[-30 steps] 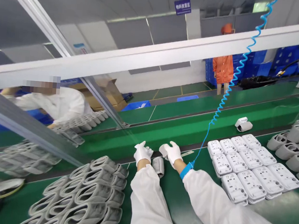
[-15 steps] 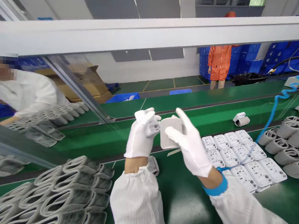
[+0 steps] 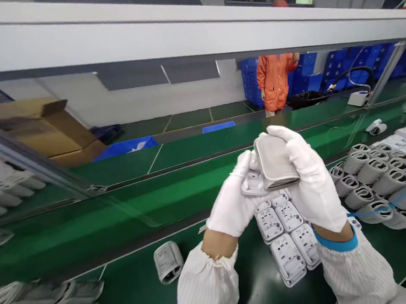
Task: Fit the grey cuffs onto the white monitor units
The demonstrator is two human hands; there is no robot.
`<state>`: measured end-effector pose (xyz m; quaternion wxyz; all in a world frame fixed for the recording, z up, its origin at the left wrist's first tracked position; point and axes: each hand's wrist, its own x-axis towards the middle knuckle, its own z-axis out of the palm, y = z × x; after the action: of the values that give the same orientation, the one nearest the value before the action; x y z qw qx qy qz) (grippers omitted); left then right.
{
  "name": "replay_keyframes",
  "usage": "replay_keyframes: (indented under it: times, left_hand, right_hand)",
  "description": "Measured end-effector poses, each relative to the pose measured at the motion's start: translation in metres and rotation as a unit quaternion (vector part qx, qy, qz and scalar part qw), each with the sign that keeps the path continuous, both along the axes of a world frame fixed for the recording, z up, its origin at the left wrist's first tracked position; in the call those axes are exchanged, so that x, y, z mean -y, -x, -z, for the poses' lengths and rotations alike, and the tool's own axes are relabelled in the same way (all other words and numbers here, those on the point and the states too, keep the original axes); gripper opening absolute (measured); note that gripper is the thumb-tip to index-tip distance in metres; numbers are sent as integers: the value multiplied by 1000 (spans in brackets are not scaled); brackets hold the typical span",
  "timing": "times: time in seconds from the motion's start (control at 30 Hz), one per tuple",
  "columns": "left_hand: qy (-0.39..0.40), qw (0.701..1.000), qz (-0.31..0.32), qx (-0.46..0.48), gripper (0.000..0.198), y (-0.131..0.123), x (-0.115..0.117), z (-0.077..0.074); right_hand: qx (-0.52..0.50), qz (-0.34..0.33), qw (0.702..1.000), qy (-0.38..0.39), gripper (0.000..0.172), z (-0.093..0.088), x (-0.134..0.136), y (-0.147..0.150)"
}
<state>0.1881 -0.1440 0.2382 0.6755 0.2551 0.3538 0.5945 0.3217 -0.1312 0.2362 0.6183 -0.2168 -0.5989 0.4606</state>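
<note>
Both my hands wear white gloves and are raised in front of me over the green table. My right hand (image 3: 311,179) is closed around a grey rolled cuff (image 3: 275,161), with fingers over its top. My left hand (image 3: 232,201) grips a white plastic device unit (image 3: 255,183) pressed against the cuff's lower left. A blue wrist strap (image 3: 336,240) circles my right wrist. Below my hands lie rows of white device units (image 3: 288,233), face down on the table.
A single rolled cuff (image 3: 168,261) lies near the table's front left. Many grey cuffs (image 3: 377,172) are stacked at right. A green conveyor belt (image 3: 121,211) runs behind the table under a white beam (image 3: 163,32). A person in orange (image 3: 274,78) stands far back by blue crates.
My hands rose and came closer to me, and a grey cuff is now in my right hand against the white unit. The view swung right, so the cuff pile at left slid out.
</note>
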Motion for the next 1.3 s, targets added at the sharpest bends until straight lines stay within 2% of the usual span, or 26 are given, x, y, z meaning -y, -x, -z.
replay_keyframes:
  times: [0.13, 0.2, 0.27, 0.4, 0.47, 0.53, 0.7, 0.8, 0.87, 0.9, 0.97, 1.07, 1.23, 1.3]
  left_hand:
    - [-30, 999, -33, -1, 12, 7, -5, -1]
    - [-35, 998, -51, -4, 18, 12, -4, 2]
    - [-32, 997, -68, -20, 26, 14, -1, 6]
    - [-20, 997, -55, -49, 26, 16, 2, 15]
    - [-19, 998, -43, -43, 20, 18, 3, 16]
    - [-26, 999, -41, -25, 15, 21, 4, 16]
    - [-43, 996, -80, -9, 14, 34, 6, 9]
    - [-45, 992, -113, -20, 19, 39, 7, 8]
    - [-53, 990, -129, -35, 20, 41, 7, 9]
    - [-57, 989, -130, -44, 21, 41, 7, 9]
    - [-64, 988, -122, -68, 28, 42, 8, 10]
    - [-68, 988, -105, -95, 44, 43, 9, 11]
    - [-52, 989, -100, -93, 63, 43, 10, 11]
    - [-51, 991, -93, -83, 65, 42, 9, 9]
  right_hand:
    - [-4, -42, 999, 33, 53, -1, -12, -3]
    - [0, -65, 996, 65, 53, 1, -16, 0]
    - [14, -51, 995, 80, 50, 5, -20, 5]
    - [14, 51, 998, 26, 38, 16, -32, 18]
    - [23, 45, 999, -1, 27, 20, -35, 20]
    - [69, 28, 997, -28, 26, 23, -35, 20]
    - [158, -2, 986, -60, 52, 24, -26, 18]
    - [190, -32, 981, -28, 62, 25, -21, 18]
    - [217, -28, 976, 10, 75, 26, -21, 19]
    - [230, -17, 973, 27, 78, 27, -22, 20]
    - [247, -1, 968, 49, 69, 29, -25, 24]
    - [216, -23, 974, 63, 51, 30, -30, 27]
    - [119, -70, 987, 86, 68, 24, -32, 22]
    - [71, -70, 990, 103, 77, 21, -33, 18]
